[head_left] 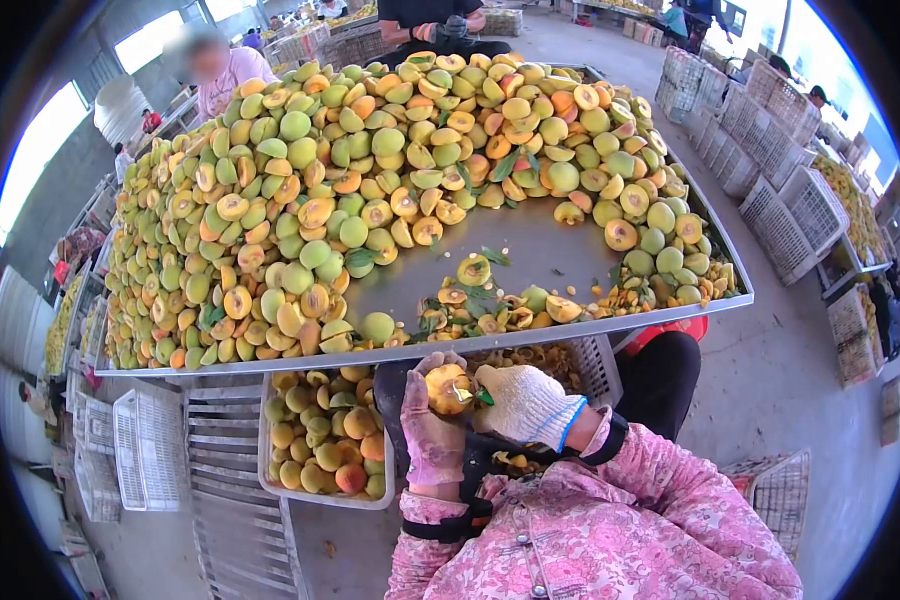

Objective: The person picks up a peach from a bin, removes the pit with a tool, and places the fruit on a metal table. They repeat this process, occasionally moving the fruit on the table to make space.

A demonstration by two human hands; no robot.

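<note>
Head view, lower centre: left hand (432, 432) cups a halved peach (448, 388); right hand (523, 402), gloved, pinches its edge. Best kept steady over the crate (598, 362).

Big heap of green-yellow and orange peaches (370, 170) covers a grey metal sorting table (530, 250) from 9 to 2 o'clock. White plastic crate of peaches (322, 440) at 7 o'clock; stacked empty white mesh crates (770, 170) at 2 o'clock.

At six o'clock, the left hand (432, 432) cups a halved peach (448, 389) while the right hand (525, 402) touches it. The table (540, 250), heaped with peaches (300, 180), fills twelve o'clock; a crate (322, 440) of fruit sits at seven.
</note>
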